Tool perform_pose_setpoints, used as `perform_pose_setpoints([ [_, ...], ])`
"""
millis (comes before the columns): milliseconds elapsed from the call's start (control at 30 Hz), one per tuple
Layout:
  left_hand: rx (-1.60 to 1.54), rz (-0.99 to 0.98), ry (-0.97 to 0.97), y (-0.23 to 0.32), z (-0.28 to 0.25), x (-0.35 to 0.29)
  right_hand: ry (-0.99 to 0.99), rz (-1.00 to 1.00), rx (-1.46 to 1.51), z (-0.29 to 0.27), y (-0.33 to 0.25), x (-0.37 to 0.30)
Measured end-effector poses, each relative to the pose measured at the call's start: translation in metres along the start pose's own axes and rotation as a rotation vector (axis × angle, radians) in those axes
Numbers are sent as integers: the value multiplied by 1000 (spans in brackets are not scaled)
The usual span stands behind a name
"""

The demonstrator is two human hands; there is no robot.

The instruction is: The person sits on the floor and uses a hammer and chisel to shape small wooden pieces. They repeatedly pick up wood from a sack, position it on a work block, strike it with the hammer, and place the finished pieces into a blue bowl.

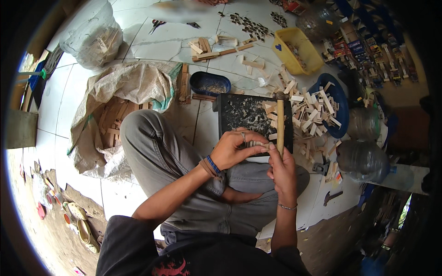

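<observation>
My left hand (232,149) pinches a small pale wooden piece (254,144) between thumb and fingers, over the near edge of a low black work block (224,119). Close beside it, my right hand (282,174) is closed around the lower handle of a hammer (280,120). The hammer points away from me, its metal head at the far end. My right thumb and fingertip also meet at the end of the wooden piece; finer detail there is too small to tell. Shavings and a few wood scraps (271,110) lie on the block.
Small wooden blocks (313,110) spill from a blue basin (340,99) at right. Beyond are a yellow tub (313,64) and a blue tray (195,83). A sack (99,87) of wood pieces lies left. Scissors (155,26) and another hammer (332,197) rest on the tiles.
</observation>
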State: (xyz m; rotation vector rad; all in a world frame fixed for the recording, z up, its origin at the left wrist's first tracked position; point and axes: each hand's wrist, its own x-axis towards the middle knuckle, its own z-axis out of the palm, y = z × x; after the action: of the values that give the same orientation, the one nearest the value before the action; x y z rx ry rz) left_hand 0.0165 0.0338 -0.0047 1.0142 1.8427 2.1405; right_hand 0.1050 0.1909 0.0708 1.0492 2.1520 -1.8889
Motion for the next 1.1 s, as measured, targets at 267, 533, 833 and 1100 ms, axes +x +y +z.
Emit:
perform_pose_setpoints([
  [267, -58, -7, 15, -4, 1, 0, 29, -7, -46, 1, 2, -1],
  [533, -74, -75, 11, -8, 2, 1, 39, -108, -138, -5, 11, 1],
  [833, -9, -32, 15, -8, 0, -1, 124, -639, -703, -62, 8, -61],
  [1100, -6, -7, 31, -9, 0, -1, -35, -666, -905, -81, 17, -88],
])
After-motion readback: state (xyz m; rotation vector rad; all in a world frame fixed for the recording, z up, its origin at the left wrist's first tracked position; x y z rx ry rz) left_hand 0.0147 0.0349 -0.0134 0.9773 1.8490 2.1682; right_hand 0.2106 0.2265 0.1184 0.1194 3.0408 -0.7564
